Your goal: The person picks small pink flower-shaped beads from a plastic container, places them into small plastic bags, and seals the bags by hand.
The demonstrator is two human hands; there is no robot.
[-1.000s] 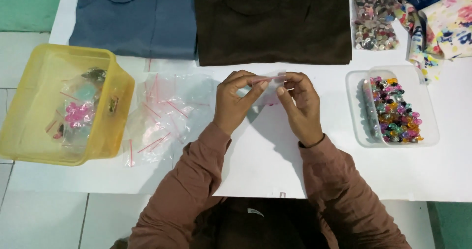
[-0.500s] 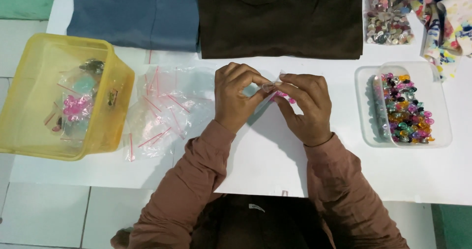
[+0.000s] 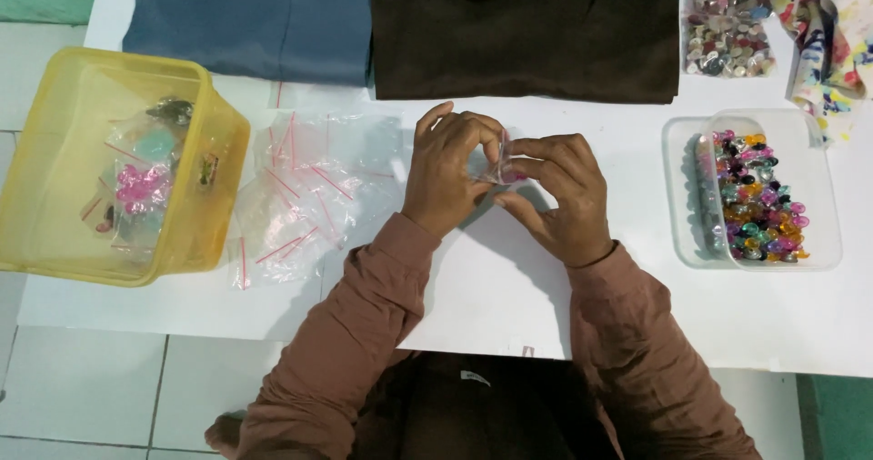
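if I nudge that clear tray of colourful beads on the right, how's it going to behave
The clear tray looks thin and light, so it would probably slide easily on the smooth white table. Its beads are small, rounded and loose, likely to shift or spill if tipped.

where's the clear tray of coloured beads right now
In the head view, the clear tray of coloured beads sits on the white table's right side, just beyond the right hand.

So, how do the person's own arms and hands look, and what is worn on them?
Both arms wear long, loose, reddish-brown sleeves that end at the wrists. The left hand and right hand are bare: no gloves, and no rings or watch visible on the fingers or wrists.
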